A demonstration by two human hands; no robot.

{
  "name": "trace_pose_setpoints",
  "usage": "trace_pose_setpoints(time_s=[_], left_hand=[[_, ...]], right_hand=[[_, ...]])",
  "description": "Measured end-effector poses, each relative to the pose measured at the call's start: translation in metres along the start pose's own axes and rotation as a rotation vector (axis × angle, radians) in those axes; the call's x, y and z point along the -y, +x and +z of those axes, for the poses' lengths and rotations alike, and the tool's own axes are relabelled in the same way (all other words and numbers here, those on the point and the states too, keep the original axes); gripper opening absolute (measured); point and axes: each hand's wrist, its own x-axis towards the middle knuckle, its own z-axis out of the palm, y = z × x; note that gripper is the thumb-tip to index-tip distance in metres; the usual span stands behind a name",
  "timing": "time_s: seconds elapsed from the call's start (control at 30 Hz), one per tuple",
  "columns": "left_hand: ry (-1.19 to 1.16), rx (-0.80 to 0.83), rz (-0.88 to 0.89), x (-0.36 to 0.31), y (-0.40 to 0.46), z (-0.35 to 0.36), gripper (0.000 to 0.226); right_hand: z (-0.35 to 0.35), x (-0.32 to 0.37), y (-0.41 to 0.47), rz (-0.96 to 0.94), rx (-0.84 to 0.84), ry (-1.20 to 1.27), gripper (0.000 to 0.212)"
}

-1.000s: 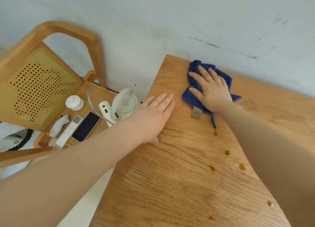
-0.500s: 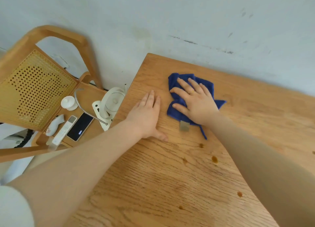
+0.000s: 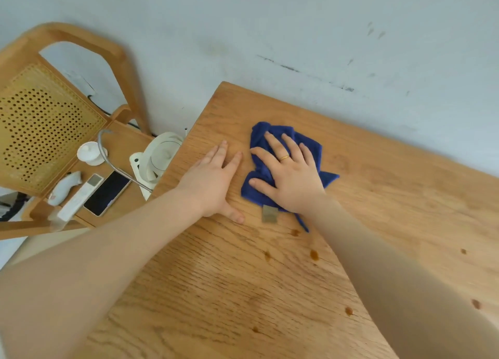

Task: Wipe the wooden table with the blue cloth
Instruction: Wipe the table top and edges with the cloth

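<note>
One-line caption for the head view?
Right hand presses crumpled blue cloth on stained wooden table; left hand lies flat beside it.

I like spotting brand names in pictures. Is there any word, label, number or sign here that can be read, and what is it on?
None can be read.
Grey tag on the crumpled blue cloth under the right hand: looks blank.
Black phone on the wooden chair seat: screen dark, one tiny light mark, too small to read.
White remote control: buttons and small screen blurred.
Round white appliance: no legible markings.
</note>
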Motion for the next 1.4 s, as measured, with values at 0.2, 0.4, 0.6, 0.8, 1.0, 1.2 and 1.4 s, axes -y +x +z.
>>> trace_pose_setpoints(time_s=[0.2,0.4,0.6,0.8,1.0,1.2,1.4], left_hand=[[-0.006,-0.006,0.016,0.003,0.002,0.003,0.133],[-0.017,-0.017,0.032,0.006,0.002,0.006,0.131],[-0.029,-0.019,0.037,0.004,0.002,0.000,0.130],[-0.005,-0.019,0.045,0.006,0.004,0.000,0.131],[0.010,-0.011,0.036,0.005,0.003,0.000,0.131],[0.038,0.004,0.027,0.004,0.005,-0.004,0.131],[0.042,0.010,0.018,0.004,0.002,-0.002,0.132]], right_hand=[[-0.007,-0.043,0.059,0.260,-0.033,0.051,0.055],[-0.002,-0.021,0.054,0.368,-0.066,0.031,0.054],[0.006,0.018,-0.009,0.063,-0.020,-0.018,0.063],[-0.003,-0.040,0.029,0.414,-0.117,0.027,0.054],[-0.002,-0.036,0.031,0.602,-0.132,0.052,0.051],[0.004,0.002,-0.037,0.175,-0.054,-0.005,0.059],[-0.006,-0.068,0.006,0.458,-0.140,0.049,0.053]])
